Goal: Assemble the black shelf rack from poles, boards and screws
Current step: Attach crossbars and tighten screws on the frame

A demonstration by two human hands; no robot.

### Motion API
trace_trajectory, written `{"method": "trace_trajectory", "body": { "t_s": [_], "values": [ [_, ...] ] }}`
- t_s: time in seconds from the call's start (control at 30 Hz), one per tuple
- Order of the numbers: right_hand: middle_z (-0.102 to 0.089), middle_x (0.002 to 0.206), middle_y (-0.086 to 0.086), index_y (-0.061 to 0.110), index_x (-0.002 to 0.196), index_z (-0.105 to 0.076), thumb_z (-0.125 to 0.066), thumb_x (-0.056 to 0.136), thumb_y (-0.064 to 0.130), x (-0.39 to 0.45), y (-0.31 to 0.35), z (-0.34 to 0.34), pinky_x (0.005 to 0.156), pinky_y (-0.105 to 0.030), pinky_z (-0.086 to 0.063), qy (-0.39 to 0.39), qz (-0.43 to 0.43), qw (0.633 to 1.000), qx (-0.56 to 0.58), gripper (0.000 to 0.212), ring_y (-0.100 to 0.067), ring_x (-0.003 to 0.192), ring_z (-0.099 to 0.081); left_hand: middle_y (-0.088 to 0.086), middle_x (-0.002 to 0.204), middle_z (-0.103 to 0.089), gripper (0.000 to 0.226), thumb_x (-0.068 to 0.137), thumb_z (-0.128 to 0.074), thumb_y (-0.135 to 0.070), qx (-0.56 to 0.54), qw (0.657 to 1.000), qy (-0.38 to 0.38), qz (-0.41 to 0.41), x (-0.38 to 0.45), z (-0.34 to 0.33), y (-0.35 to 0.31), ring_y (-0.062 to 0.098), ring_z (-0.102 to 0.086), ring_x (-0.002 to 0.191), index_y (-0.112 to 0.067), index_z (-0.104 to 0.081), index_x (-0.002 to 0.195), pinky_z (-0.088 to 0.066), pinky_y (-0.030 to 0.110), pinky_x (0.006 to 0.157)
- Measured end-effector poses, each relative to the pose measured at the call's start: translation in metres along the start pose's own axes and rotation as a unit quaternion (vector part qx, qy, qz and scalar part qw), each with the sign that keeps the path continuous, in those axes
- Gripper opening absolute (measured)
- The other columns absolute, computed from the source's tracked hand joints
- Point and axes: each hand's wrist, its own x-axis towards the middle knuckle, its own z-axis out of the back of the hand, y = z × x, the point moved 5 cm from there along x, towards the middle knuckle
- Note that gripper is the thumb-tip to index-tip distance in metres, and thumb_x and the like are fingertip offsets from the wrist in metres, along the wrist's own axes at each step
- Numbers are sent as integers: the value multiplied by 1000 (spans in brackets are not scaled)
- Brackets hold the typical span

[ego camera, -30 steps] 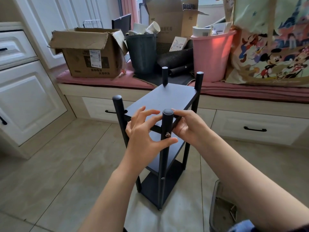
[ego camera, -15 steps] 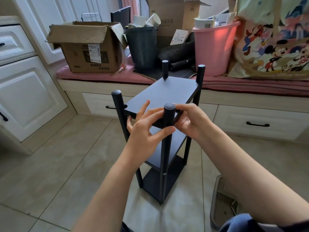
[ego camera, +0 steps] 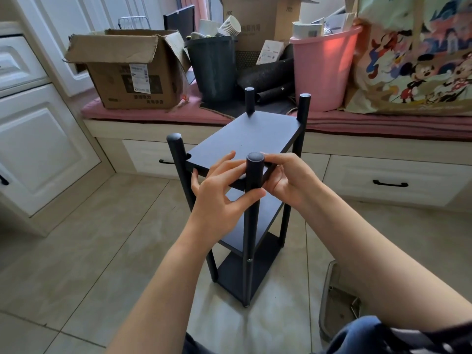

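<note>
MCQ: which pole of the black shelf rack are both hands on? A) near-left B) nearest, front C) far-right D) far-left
B: both the left hand and right hand close around the nearest black round pole at the top black board.

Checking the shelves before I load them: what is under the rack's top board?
Under the top board sit a middle board and a bottom board. Both hands, left and right, cover the near corner joint.
</note>
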Motion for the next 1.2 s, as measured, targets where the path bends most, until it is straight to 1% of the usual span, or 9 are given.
{"method": "trace_trajectory", "body": {
  "t_s": [0.13, 0.3, 0.5, 0.6, 0.7, 0.9, 0.97, 1.1, 1.2],
  "values": [
    [-68, 109, -22, -4, 127, -50, -54, 93, 0, 2, 0, 1, 94, -48, -55, -35, -4, 999, 2, 34, -35, 96, -71, -39, 118, -54, 34, 84, -78, -35, 32, 999, -3, -6, -1, 0, 2, -2, -29, 145, -43, -64, 114, 6, 61, 118],
    [-69, 89, -17, -3, 115, -54, -57, 93, -1, 4, 0, 6, 75, -40, -62, -43, 9, 999, -4, 23, -30, 81, -73, -45, 126, -44, 41, 85, -75, -37, 41, 999, 26, -16, -1, -3, 6, -5, -20, 147, -49, -55, 119, 12, 54, 116],
    [-71, 85, -19, -4, 106, -55, -54, 94, -1, 8, 7, 6, 81, -44, -60, -31, 16, 999, 11, 12, -32, 83, -72, -41, 128, -45, 34, 93, -69, -32, 16, 999, 7, -27, 2, -10, 3, -5, -20, 147, -45, -60, 124, 12, 45, 112],
    [-65, 104, -24, -5, 109, -54, -53, 94, -1, 8, 8, 6, 93, -50, -55, -47, 21, 999, 1, 15, -37, 97, -69, -38, 126, -48, 34, 92, -69, -32, 22, 999, -1, -38, 2, -12, 3, -3, -22, 147, -38, -64, 125, 12, 48, 113],
    [-62, 119, -30, -6, 115, -52, -52, 95, 0, 9, 7, 8, 96, -53, -53, -65, 26, 997, -19, 21, -41, 110, -65, -30, 128, -52, 33, 91, -70, -33, 51, 997, -13, -49, 3, -13, 4, 2, -25, 148, -32, -68, 124, 11, 55, 116],
    [-59, 113, -28, -3, 106, -52, -47, 93, -4, 6, 10, 8, 99, -55, -49, -51, 20, 999, 1, 13, -45, 115, -61, -21, 128, -55, 36, 89, -74, -26, 59, 995, -23, -71, 3, -14, 1, 9, -35, 146, -25, -69, 125, 10, 54, 117],
    [-62, 112, -28, -4, 107, -51, -49, 94, -3, 5, 10, 7, 95, -53, -53, -53, 20, 998, 11, 13, -43, 109, -65, -16, 129, -58, 36, 89, -73, -27, 54, 996, -24, -72, 3, -15, 0, 8, -38, 143, -23, -69, 125, 11, 53, 118],
    [-72, 86, -20, -5, 103, -54, -50, 95, -1, 2, 9, 7, 70, -39, -62, -46, 23, 999, -1, 10, -32, 83, -73, -14, 129, -62, 34, 90, -72, -30, 64, 995, -26, -72, 4, -13, 0, 8, -45, 138, -22, -71, 123, 12, 51, 118],
    [-71, 91, -21, -6, 106, -54, -51, 94, -2, 1, 10, 7, 68, -37, -62, -45, 15, 999, 6, 12, -32, 85, -72, -19, 124, -58, 35, 90, -72, -29, 70, 995, -21, -72, 5, -12, 0, 11, -49, 135, -22, -70, 123, 10, 53, 118]
  ]
}}
